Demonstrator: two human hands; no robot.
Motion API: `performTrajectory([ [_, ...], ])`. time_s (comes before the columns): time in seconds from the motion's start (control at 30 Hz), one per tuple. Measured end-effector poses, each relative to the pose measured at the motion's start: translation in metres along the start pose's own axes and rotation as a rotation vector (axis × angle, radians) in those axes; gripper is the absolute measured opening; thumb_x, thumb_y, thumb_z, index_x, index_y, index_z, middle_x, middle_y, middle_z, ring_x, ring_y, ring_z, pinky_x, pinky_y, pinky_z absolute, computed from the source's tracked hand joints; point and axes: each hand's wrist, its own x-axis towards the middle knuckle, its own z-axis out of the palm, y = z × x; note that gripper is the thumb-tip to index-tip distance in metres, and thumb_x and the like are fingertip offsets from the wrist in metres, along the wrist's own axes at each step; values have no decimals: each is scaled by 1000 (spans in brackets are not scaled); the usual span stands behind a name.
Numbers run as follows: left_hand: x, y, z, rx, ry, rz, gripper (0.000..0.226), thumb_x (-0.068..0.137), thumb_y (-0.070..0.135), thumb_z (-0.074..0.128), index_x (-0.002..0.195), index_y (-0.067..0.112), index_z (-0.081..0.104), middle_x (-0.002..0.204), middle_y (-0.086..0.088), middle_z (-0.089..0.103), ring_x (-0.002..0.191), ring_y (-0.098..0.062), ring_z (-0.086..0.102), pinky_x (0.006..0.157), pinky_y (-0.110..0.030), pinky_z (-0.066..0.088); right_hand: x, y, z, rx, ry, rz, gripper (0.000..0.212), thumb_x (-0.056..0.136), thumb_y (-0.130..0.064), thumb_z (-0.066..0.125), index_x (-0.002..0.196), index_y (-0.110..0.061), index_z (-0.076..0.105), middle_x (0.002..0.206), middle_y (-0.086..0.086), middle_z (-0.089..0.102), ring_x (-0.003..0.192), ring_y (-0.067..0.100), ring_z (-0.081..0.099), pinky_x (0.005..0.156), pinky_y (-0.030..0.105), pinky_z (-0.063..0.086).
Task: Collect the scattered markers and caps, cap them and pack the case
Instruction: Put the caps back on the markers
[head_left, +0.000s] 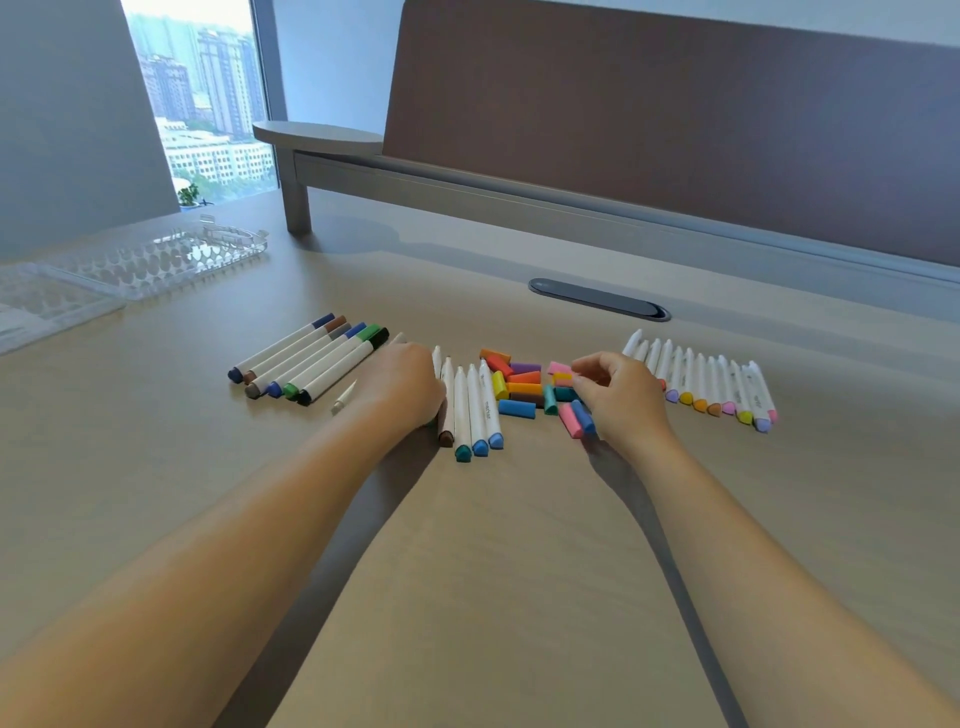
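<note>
Head view: I am at capping. My left hand (402, 382) grasps a marker (445, 410); my right hand (621, 397) pinches among caps (524, 384) between both hands. Next I need matching colour. Case (156, 260) lies far left.

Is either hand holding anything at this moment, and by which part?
The left hand grips an uncapped marker around its barrel. The right hand curls over the loose caps; whether it pinches one cannot be told.

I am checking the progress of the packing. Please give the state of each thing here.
capped markers: capped, lying together
middle markers: uncapped
right row of markers: uncapped
loose caps: off, piled
case: open, empty
left hand: resting on markers
right hand: reaching into caps
</note>
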Motion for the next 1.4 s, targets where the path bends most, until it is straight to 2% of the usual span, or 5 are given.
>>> performTrajectory([
  [0.33,0,-6,-14,94,-105,-28,8,90,17,50,86,10,52,63,-2,41,64,-18,46,50,-22,37,3,-13,14,-374,-141,-87,28,93,-24,51,115,-8,59,113,10,62,105,22,55,85,28,44],
  [0.57,-3,-26,-26,-885,-357,-359,26,88,5,55,112,-4,53,75,-9,49,61,-19,53,55,-28,54,9,-24,17,-522,-201,-41,26,92,-13,52,118,-8,54,112,12,61,99,22,54,91,30,43],
  [0.8,-20,-26,-35,-1015,-327,-301,22,89,9,54,110,2,55,80,-7,49,63,-13,51,53,-17,50,4,-22,17,-583,-105,-118,22,94,-19,48,111,-9,58,102,10,65,83,16,48,89,30,41],
  [0.93,-35,-27,-31,-963,-235,-169,10,91,7,49,85,10,56,81,-2,54,69,-13,52,65,-20,48,4,-21,14,-492,-87,-156,25,94,-20,50,113,-8,58,108,10,64,81,12,47,79,24,44],
  [1.4,-47,-27,-15,-644,64,198,22,92,13,48,113,11,55,78,15,47,68,-2,45,65,-8,37,0,-45,21,769,77,209,25,90,-11,55,115,-7,52,117,12,58,95,21,61,58,12,49],
])
